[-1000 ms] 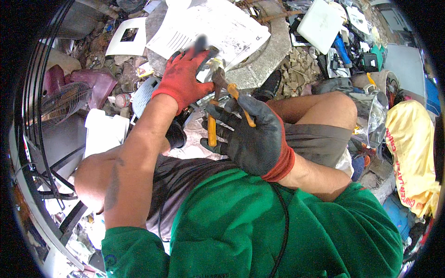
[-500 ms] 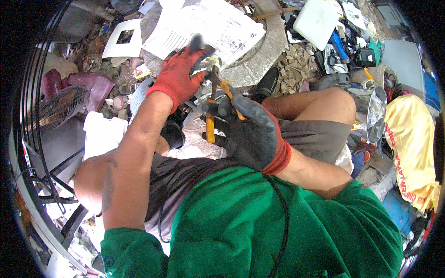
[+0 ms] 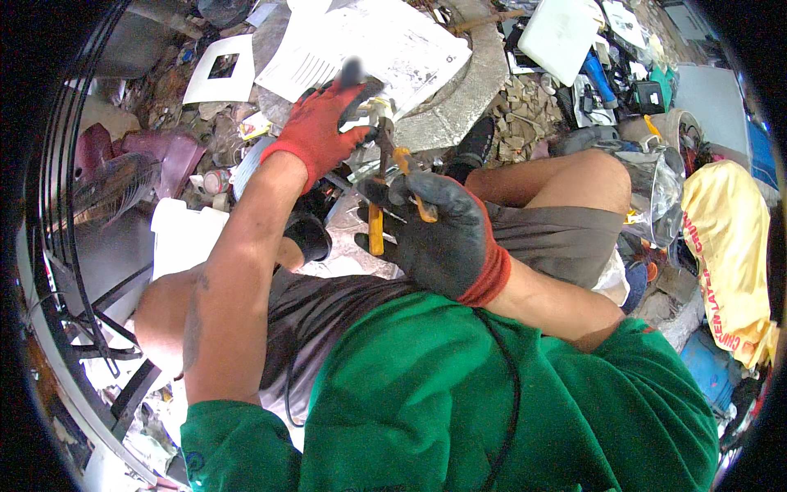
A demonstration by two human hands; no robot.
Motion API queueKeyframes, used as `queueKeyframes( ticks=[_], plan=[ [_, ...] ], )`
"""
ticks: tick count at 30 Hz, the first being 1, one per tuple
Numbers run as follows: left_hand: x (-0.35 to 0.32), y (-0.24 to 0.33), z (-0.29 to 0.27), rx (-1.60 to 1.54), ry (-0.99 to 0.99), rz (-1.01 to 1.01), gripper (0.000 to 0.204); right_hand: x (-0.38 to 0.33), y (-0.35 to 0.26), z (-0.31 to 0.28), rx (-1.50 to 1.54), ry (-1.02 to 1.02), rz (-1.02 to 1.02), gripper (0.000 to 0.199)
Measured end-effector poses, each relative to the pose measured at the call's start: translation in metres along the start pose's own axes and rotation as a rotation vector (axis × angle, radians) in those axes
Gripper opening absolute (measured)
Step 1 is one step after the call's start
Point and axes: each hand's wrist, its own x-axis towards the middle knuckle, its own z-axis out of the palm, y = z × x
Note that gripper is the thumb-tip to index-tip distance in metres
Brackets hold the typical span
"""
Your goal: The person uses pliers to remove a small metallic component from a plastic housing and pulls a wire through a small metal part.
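My left hand (image 3: 321, 125), in a red glove with dark fingertips, is closed on a small pale, shiny piece (image 3: 379, 107) whose kind I cannot make out. My right hand (image 3: 447, 238), in a dark grey glove with a red cuff, grips pliers by their yellow-orange handles (image 3: 376, 231). The handles are spread apart. Rust-brown pliers jaws (image 3: 384, 135) reach up to the small piece, close to the left fingertips. Whether the jaws bite on it cannot be made out. Beyond the left hand lie white printed sheets (image 3: 410, 49).
The sheets rest on a round grey slab (image 3: 471, 102). At left stand a wire fan guard (image 3: 119, 189), maroon plastic parts (image 3: 176, 156) and a white container (image 3: 184, 238). To the right are a clear plastic bag (image 3: 656, 193), a yellow sack (image 3: 725, 254) and a blue flashlight-like object (image 3: 601, 80).
Both hands stay close together in nearly the same place. The pliers shift slightly, and their handles look a little farther apart. The whole view drifts a little.
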Motion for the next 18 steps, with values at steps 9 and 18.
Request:
queueKeyframes(
  ticks=[9, 18],
  plan=[
    [0.000, -0.002, 0.001, -0.002, -0.055, -0.012, 0.075, -0.008, 0.002, -0.007, -0.042, 0.099, 0.059, 0.030],
    [0.000, -0.001, 0.001, -0.015, -0.071, -0.037, 0.078, -0.011, 0.002, -0.025, -0.170, 0.159, 0.042, 0.026]
  ],
)
